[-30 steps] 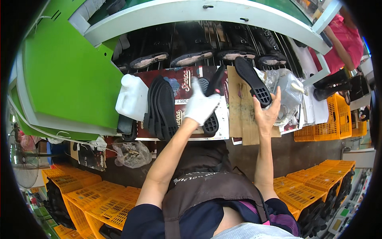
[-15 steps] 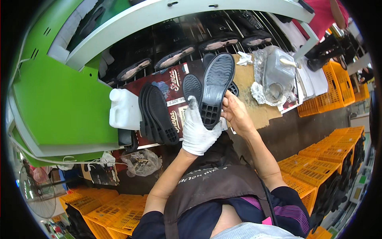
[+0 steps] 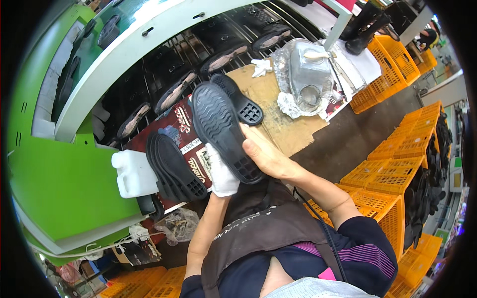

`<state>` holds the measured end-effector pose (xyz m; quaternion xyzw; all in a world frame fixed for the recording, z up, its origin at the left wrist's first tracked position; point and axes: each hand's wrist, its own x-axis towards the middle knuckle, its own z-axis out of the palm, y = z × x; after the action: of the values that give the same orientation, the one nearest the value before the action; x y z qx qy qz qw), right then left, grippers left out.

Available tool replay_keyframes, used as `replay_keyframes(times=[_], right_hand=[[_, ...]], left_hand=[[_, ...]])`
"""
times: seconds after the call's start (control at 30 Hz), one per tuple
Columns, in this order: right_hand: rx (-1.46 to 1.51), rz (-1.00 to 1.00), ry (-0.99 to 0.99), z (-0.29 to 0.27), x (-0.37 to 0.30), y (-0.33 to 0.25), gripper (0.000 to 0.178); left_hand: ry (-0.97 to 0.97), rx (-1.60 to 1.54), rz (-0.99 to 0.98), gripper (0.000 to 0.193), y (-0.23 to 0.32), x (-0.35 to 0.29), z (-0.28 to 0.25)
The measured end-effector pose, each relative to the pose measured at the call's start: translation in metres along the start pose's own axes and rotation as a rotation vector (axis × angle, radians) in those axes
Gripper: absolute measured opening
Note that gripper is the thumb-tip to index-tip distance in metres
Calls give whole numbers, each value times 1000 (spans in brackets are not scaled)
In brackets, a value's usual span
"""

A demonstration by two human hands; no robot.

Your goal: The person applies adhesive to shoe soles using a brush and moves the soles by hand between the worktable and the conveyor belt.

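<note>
A black shoe sole, tread side up with a grid of square holes at its heel, is held tilted in front of me between both hands. My left hand, in a white glove, grips its left edge near the heel, the fingers mostly hidden beneath. Against the right edge, my bare right hand is closed, some fingertips out of sight behind the sole. Another black sole lies just beyond, on brown cardboard. Left of my gloved hand rests a row of overlapping black soles.
A white plastic jug stands left of the sole row, beside a green machine. Shoe uppers sit on a rack behind. A plastic-wrapped clear container with a brush is at right. Orange crates line the right side.
The held sole has tipped leftward and come lower. My right hand has shifted along its edge. A smaller sole seen left of it earlier is no longer visible. The whole view has swung right.
</note>
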<state>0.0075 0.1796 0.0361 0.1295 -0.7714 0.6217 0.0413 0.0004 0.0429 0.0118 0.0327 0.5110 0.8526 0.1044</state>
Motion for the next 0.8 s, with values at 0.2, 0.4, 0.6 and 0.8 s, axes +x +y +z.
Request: replay_keyframes(times=[0.2, 0.4, 0.6, 0.8], right_hand=[[-588, -72, 298, -106, 37, 0, 18], [-1364, 218, 228, -253, 102, 24, 35], [-1547, 153, -117, -275, 130, 38, 29], [-1628, -104, -228, -270, 127, 37, 10]], left_hand=[[-56, -583, -344, 76, -13, 12, -14], [-257, -571, -383, 84, 0, 24, -29], [-210, -571, -405, 70, 12, 26, -16], [-309, -634, -419, 72, 13, 30, -21]])
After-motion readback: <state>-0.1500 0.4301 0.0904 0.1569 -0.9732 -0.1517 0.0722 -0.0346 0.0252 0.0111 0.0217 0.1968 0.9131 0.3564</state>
